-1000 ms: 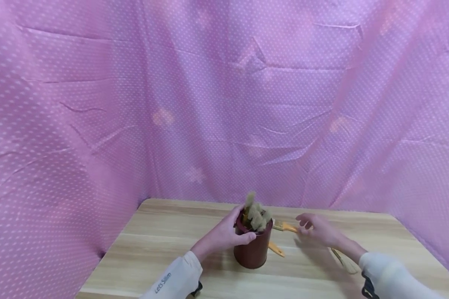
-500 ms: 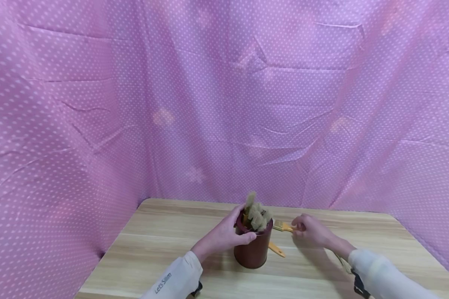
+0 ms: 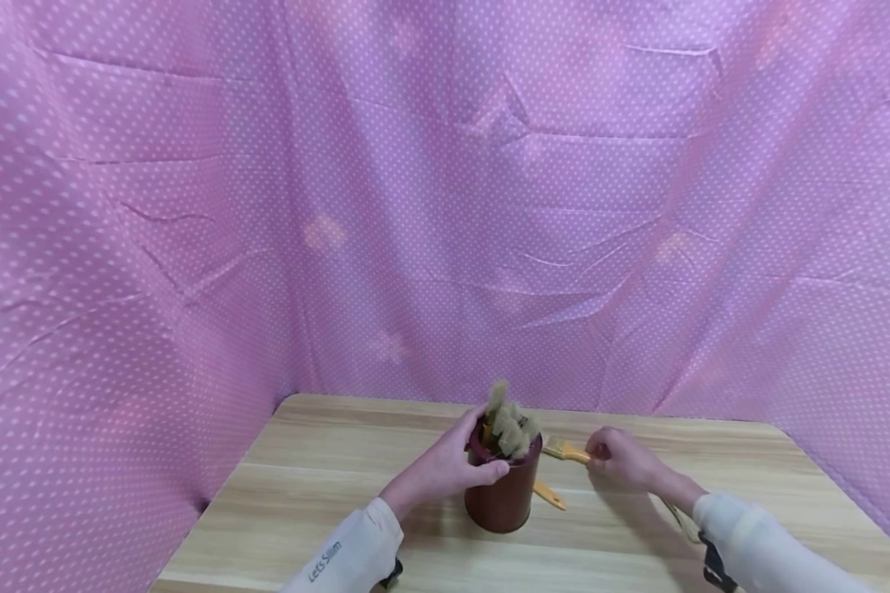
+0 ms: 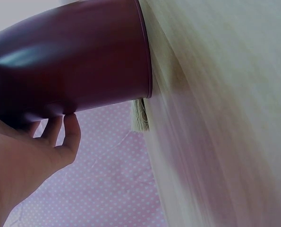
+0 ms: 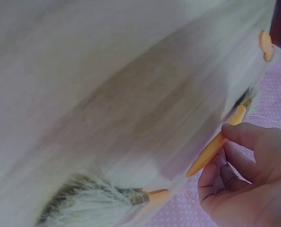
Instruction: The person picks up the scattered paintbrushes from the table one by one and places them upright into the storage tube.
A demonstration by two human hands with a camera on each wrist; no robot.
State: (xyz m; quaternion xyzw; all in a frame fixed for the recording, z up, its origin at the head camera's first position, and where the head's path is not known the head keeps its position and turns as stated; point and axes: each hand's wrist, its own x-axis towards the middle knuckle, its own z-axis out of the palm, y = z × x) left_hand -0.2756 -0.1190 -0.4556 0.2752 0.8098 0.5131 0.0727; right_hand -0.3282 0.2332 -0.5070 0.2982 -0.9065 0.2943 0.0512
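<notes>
A dark red can (image 3: 498, 498) stands upright on the wooden table, with pale bristles of several paintbrushes (image 3: 512, 432) sticking up from its mouth. My left hand (image 3: 445, 464) grips the can near its rim, thumb on the near side; in the left wrist view its fingers (image 4: 70, 135) rest against the dark wall. To the right, my right hand (image 3: 626, 459) pinches the orange handle of a paintbrush (image 3: 564, 450), whose bristles point toward the can. The right wrist view shows thumb and fingers on that handle (image 5: 208, 153), low over the tabletop.
Another paintbrush's orange handle (image 3: 549, 496) pokes out from behind the can. A further paintbrush (image 5: 97, 203) with spread pale bristles lies on the table by my right forearm. A pink dotted cloth (image 3: 445, 247) hangs around the table's back and sides.
My right hand has come in from beside the paintbrush handle and pinched it, then shifted the brush slightly right. The left hand and can stay put.
</notes>
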